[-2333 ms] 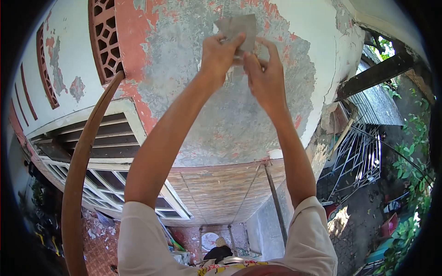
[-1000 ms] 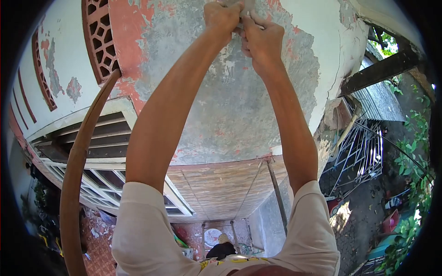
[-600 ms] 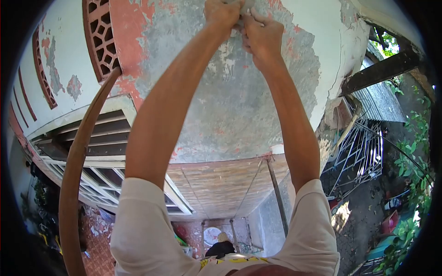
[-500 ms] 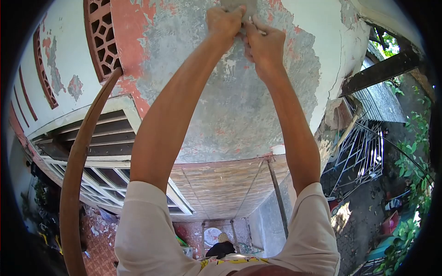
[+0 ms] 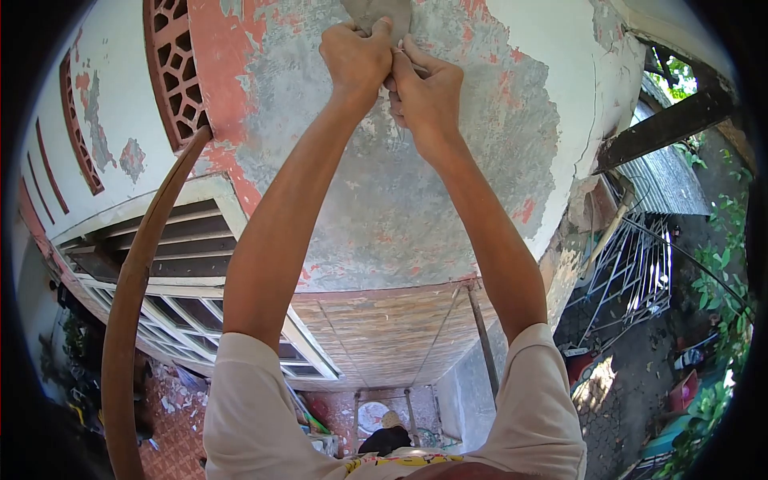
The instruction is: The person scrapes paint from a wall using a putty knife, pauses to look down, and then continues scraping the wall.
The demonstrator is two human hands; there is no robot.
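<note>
Both my hands are raised high against the wall (image 5: 384,200), whose paint has peeled to grey with pink flecks. My left hand (image 5: 354,62) is closed, thumb pointing up, at the lower edge of a flat grey scraper-like piece (image 5: 386,11). Right beside it, my right hand (image 5: 430,94) is closed too, its fingers curled under the same piece. The fingers hide its lower end and any handle, and its top runs out of view.
A curved wooden pole (image 5: 132,296) rises at the left before a louvred window (image 5: 184,240) and a pink vent grille (image 5: 172,68). A dark beam (image 5: 664,132) juts out at the right. Far below are a ladder-like frame (image 5: 410,416) and a tiled floor (image 5: 172,436).
My two hands have moved together left and slightly down across the wall, and the flat grey piece has moved with them. Both stay closed.
</note>
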